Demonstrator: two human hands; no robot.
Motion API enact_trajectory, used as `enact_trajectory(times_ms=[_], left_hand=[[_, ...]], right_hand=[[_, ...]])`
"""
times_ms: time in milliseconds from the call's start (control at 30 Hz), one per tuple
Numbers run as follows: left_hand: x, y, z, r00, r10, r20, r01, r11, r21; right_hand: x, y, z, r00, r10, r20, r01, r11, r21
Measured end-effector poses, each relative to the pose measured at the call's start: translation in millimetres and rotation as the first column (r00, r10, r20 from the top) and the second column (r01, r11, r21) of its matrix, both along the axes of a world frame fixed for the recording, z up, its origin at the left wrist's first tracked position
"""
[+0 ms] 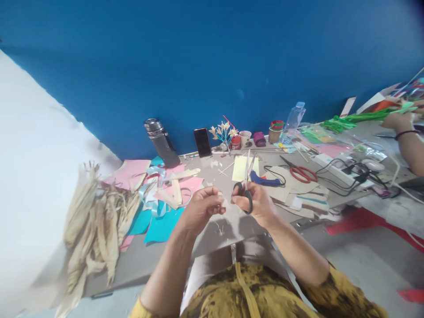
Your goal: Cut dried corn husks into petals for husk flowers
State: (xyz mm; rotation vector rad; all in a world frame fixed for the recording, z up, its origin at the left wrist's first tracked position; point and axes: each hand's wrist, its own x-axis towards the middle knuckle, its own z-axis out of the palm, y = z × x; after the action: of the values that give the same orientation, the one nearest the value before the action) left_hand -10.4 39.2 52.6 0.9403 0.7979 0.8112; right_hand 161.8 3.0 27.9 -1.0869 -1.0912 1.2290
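Note:
Above the near part of the grey table (236, 223), my left hand (206, 206) is closed, its thumb and fingers pinched around something pale and too small to make out. Just to the right, my right hand (256, 204) is wrapped round black-handled scissors (247, 187), whose blades point away from me and look slightly apart. A gap separates the two hands. Small pale scraps lie on the table below them. Beyond the scissors are a yellow paper square (239, 168) and a blue glue gun (265, 179).
Dried husks (99, 221) hang over the left edge beside coloured papers (162, 227). A dark flask (162, 143), a phone (202, 142) and pale flowers (224, 132) stand at the back. Red-handled scissors (303, 174) and a power strip (341, 170) lie right, near another person's hand (399, 121).

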Motion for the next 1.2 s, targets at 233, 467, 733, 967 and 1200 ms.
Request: enact_trajectory(times_ms=[233, 467, 733, 967, 1200], left_hand=[[7.1, -4.5, 0.5, 0.967, 0.225, 0.12, -0.223, 0.974, -0.026], [8.7, -11.2, -7.7, 0.992, 0.114, 0.05, -0.116, 0.993, 0.039], [2.0, -9.5, -10.0, 0.999, 0.035, 0.012, -0.036, 0.995, 0.098], [10.7, -9.2, -15.2, 0.968, 0.175, 0.178, -0.165, 0.984, -0.072], [16.8, -16.4, -14.1, 0.985, 0.155, 0.073, -0.163, 0.981, 0.107]], right_hand=[[-10.3, 2.9, -6.2, 0.987, -0.081, -0.138, 0.084, 0.996, 0.019], [-10.1, 8.4, -2.8, 0.98, -0.167, -0.105, 0.174, 0.983, 0.058], [1.2, 9.9, 13.3, 0.998, -0.039, -0.052, 0.04, 0.999, 0.017], [-7.9, 7.2, -8.8, 0.984, -0.051, -0.17, 0.055, 0.998, 0.019], [-15.9, 7.4, 0.0, 0.986, -0.139, -0.094, 0.145, 0.987, 0.064]])
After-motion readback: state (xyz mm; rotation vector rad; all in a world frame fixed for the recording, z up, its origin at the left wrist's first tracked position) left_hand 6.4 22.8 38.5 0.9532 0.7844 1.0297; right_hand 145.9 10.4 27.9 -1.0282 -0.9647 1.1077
